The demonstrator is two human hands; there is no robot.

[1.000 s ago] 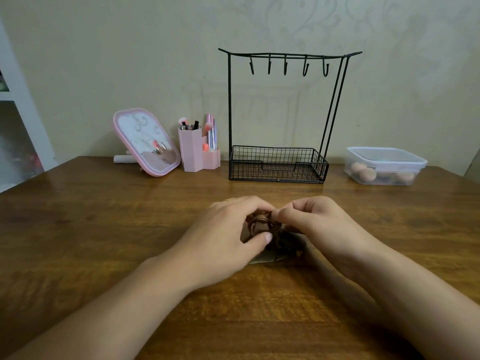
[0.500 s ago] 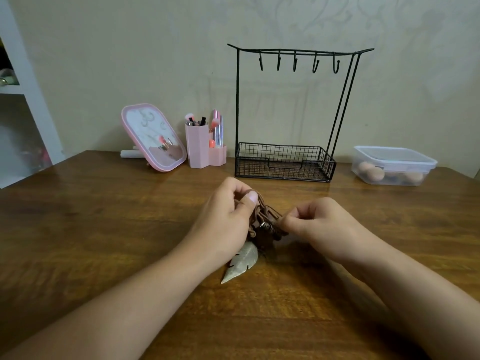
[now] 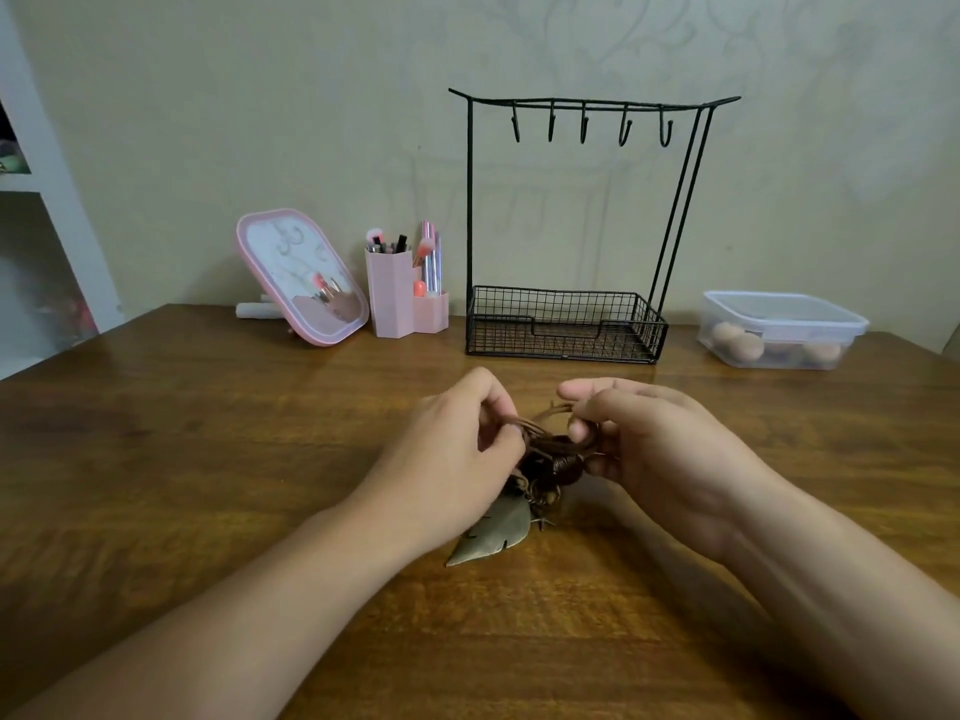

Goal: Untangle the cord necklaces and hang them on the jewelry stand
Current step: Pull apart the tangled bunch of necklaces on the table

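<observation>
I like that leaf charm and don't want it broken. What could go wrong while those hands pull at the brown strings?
Both the left hand and the right hand pinch the knotted cord necklaces. Pulling hard could tighten the knot. The leaf pendant touches the table and might scrape or snag on the cords. The jewelry stand hooks hold nothing yet.

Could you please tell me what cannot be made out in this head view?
- How many brown cord necklaces are in the tangle: both hands cover part of it.
- Left hand fingertips: curled behind the cords.
- White shelf unit: cut by the left edge, contents blurred.
- Round items in the clear plastic lidded box: too blurred to identify.
</observation>
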